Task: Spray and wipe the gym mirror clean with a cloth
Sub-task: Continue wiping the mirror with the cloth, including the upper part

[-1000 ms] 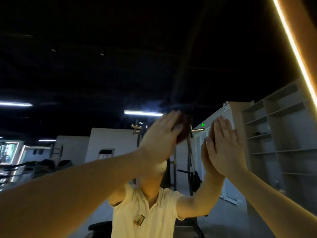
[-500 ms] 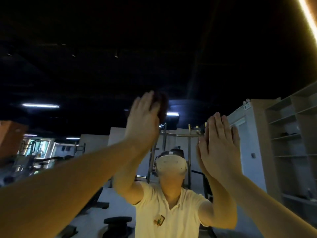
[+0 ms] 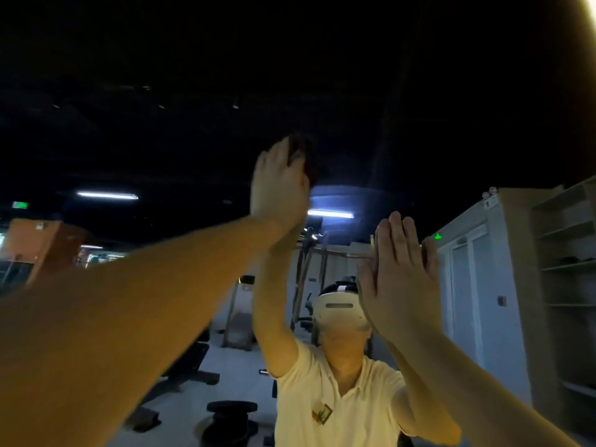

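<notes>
left hand (image 3: 279, 188) risen — cloth (image 3: 305, 161) under straight joined fingers (image 3: 278, 156) | right hand (image 3: 400, 279) flat, fingers joined

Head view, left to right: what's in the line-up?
Ceiling light tube → left hand, flat on the dark cloth → reflected headset → right hand, fingers straight → green sign → shelving.
</notes>
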A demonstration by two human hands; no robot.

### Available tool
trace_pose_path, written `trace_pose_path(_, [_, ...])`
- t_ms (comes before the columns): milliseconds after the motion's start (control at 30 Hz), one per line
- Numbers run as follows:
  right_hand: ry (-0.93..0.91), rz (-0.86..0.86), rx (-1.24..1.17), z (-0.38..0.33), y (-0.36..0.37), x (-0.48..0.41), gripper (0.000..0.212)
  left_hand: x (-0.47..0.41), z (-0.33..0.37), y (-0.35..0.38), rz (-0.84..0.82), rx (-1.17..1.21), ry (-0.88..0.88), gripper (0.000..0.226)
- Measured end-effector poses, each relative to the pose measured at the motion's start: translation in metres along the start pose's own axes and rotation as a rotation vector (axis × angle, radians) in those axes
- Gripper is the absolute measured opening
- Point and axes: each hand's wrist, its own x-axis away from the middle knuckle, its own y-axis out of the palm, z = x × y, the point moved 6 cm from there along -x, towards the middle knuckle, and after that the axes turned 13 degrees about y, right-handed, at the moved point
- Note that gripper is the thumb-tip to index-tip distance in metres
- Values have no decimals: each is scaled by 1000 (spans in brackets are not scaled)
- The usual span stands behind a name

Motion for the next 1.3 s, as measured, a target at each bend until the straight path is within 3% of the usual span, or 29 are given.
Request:
trace_pose_path(167, [-101,-13,17,12,-3,-1,66,77,101,10,-87,144,344,48])
trace_pose_path(267, [-93,-15,40,14,-3,0,65,102,99,7,-198,140,508,48])
trace_pose_path(433, [-25,-56,-26,5,2,1,68,91,87,0,-302,-89,691,50])
trace_pose_path(533, [-4,-48,-29,4,5,2,66,82,68,-2,-337,-185,642,61])
trace_pose_path(700, [-8,-7,-11,5,5,4,63,69,4,-12,-361,-244,333,66])
trace_pose_path(833, [-11,-7,-20,7,7,4,64,50,-42,-19,-248,-229,21,55])
trace_pose_path(933, [-15,-1,-23,5,5,4,65,43,-11,-16,-132,-87,-113,46])
trace_pose_path(1000, [-16,-5,-23,7,5,5,64,54,36,-8,-84,28,-90,49])
trace_pose_path(1133, [-51,20,-32,9,2,5,62,84,116,11,-80,91,249,54])
trace_pose_path(1233, [-40,25,-20,8,2,5,63,86,92,12,-189,17,463,60])
trace_pose_path(1300, [-30,22,-3,8,4,5,64,87,51,4,-263,-40,483,62])
